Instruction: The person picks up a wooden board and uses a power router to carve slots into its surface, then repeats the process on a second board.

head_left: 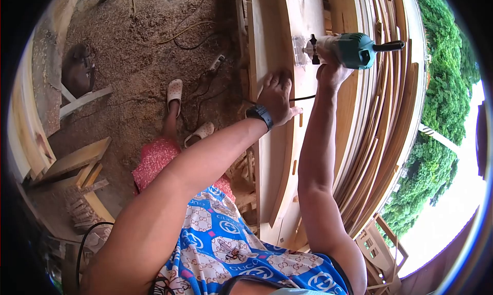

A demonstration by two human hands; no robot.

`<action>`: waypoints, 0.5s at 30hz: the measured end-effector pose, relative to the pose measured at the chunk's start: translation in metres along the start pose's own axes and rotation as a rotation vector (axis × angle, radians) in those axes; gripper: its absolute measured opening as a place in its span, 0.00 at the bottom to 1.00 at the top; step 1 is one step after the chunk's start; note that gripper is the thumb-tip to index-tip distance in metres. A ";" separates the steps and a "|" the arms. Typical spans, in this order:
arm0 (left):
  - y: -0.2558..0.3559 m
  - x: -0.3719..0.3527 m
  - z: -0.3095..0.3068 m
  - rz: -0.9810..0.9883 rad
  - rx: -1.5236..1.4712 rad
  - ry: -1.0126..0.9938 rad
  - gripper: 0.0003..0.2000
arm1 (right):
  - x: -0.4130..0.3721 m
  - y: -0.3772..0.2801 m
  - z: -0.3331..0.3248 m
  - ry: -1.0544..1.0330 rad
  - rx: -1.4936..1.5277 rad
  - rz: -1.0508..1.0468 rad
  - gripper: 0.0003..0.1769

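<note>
A trim router (357, 51) with a teal housing lies on its side over the workbench, its clear base facing left against a pale wooden board (304, 84). Wrapped around the router body from below is my right hand (333, 74). My left hand (278, 97), with a dark watch on the wrist, grips the left edge of the same board, its thumb stretched across the top and its fingers bent over the side. Small slots (294, 166) are cut along this board. The router bit cannot be made out.
Long stacked planks (377, 105) run along the right side of the bench. A black cord (303, 98) crosses the board between my hands. A power strip (216, 64) and cables lie on the shaving-covered floor (138, 48). Wood offcuts (84, 166) are piled at left.
</note>
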State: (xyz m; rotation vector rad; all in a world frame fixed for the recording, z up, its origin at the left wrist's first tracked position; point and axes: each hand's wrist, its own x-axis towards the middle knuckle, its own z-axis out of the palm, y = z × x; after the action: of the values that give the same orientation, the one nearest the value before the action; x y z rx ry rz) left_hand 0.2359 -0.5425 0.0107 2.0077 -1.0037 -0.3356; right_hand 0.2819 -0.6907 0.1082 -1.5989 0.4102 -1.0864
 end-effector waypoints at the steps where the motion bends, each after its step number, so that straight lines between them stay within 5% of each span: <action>1: 0.000 0.000 0.000 -0.005 -0.001 0.003 0.56 | 0.001 0.000 -0.002 -0.052 0.000 -0.010 0.17; 8: -0.001 0.001 -0.002 -0.037 0.001 -0.080 0.56 | -0.002 0.008 -0.007 -0.076 0.018 0.016 0.20; 10: -0.001 0.002 -0.004 -0.039 0.007 -0.078 0.55 | 0.001 0.020 -0.017 -0.087 0.001 0.023 0.33; 11: -0.001 0.003 -0.004 -0.044 -0.004 -0.084 0.55 | -0.001 0.011 -0.006 -0.028 0.051 0.027 0.24; 15: 0.001 0.001 -0.003 -0.045 -0.037 -0.059 0.55 | 0.005 0.022 -0.010 -0.035 -0.020 -0.021 0.25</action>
State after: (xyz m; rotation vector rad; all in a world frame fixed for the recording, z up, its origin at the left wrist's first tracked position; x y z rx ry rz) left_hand 0.2378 -0.5416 0.0134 1.9990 -0.9828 -0.4373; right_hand 0.2828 -0.7077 0.0906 -1.6413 0.3830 -1.0715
